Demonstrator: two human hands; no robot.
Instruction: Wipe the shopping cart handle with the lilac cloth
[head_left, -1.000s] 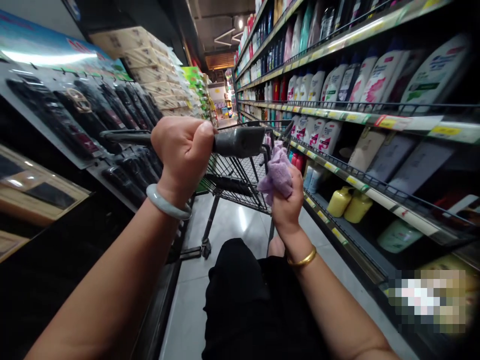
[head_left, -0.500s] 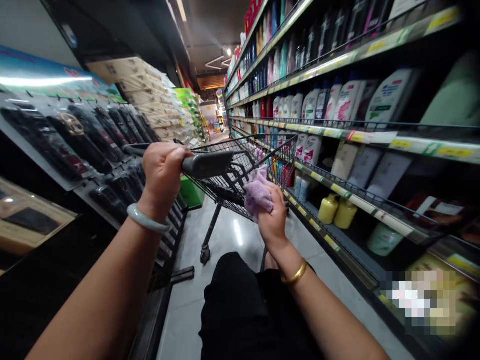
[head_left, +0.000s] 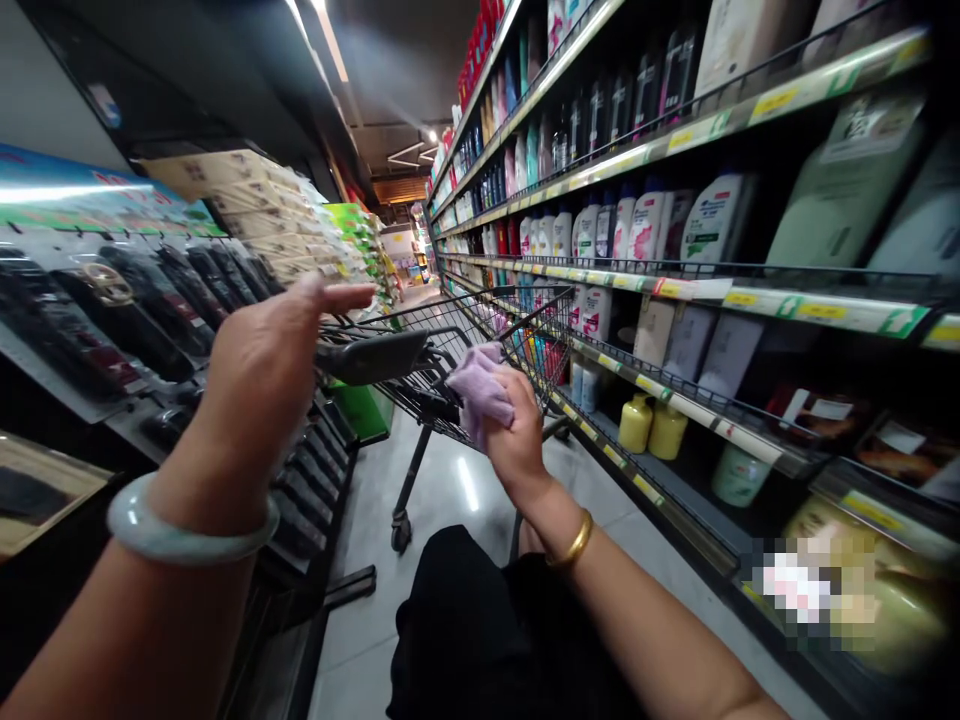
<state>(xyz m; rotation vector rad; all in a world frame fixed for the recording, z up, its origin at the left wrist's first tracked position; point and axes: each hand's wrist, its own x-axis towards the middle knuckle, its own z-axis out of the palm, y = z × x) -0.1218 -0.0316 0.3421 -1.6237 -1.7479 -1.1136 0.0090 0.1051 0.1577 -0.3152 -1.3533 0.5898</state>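
Floor [head_left: 360,650] grey, shiny; cart [head_left: 386,355] beside stocked shelves [head_left: 855,311].

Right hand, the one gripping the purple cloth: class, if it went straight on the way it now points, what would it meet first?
With the purple cloth leading, the right hand would probably meet the near end of the shopping cart first; the depth between them is unclear.

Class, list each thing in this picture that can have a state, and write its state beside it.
Left hand, open; contact with the cart handle unclear
Right hand, closed around the purple cloth
Purple cloth, bunched up
Shopping cart, standing upright
Yellow bottles, upright on a low shelf
Black packaged goods, hanging
Ceiling light, lit
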